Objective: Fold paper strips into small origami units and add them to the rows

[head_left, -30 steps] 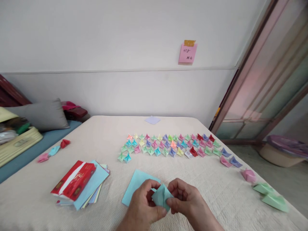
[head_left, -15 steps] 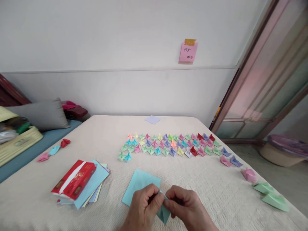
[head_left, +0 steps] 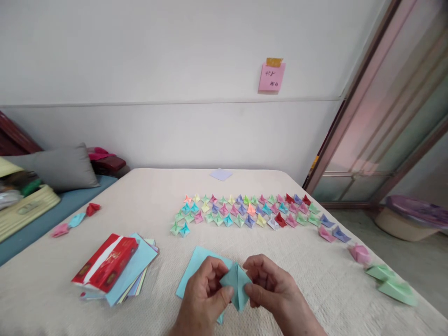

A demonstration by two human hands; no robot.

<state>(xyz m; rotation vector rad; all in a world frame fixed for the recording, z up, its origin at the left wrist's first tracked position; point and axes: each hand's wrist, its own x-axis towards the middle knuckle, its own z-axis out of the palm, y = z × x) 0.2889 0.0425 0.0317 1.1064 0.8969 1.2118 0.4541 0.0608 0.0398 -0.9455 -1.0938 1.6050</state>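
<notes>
White wall (head_left: 168,60) stands behind a surface (head_left: 140,196) covered in cream textured cloth, whose far edge runs along it; the near edge lies below the head view. On the wall hangs a square pink handwritten paper note (head_left: 271,79) under a strip of brown tape (head_left: 274,62).

Toward the near edge, about midway between the sides, the left hand (head_left: 206,291) and right hand (head_left: 271,287) hold a turquoise diamond-shaped folded paper (head_left: 235,284) up between them. Each grip is narrow, thumb in front and fingers behind, pinching opposite side corners. A flat turquoise paper sheet (head_left: 196,263) lies partly hidden behind the left hand.

Left of it, a red packet with a white band (head_left: 108,263) rests on a fanned stack of coloured paper sheets (head_left: 147,261); a wide strip of cloth separates these from the hands. Three crumpled-looking folded papers, pink, turquoise and red (head_left: 76,219), line the left edge.

Rows of small multicoloured folded papers (head_left: 228,220) reach toward the right edge, with cloth between them and the hands. Nearer along that edge sit a pink rounded folded paper (head_left: 360,254) and light green folded papers (head_left: 397,290). Close to the far edge's middle lies a pale lilac paper square (head_left: 221,174).
</notes>
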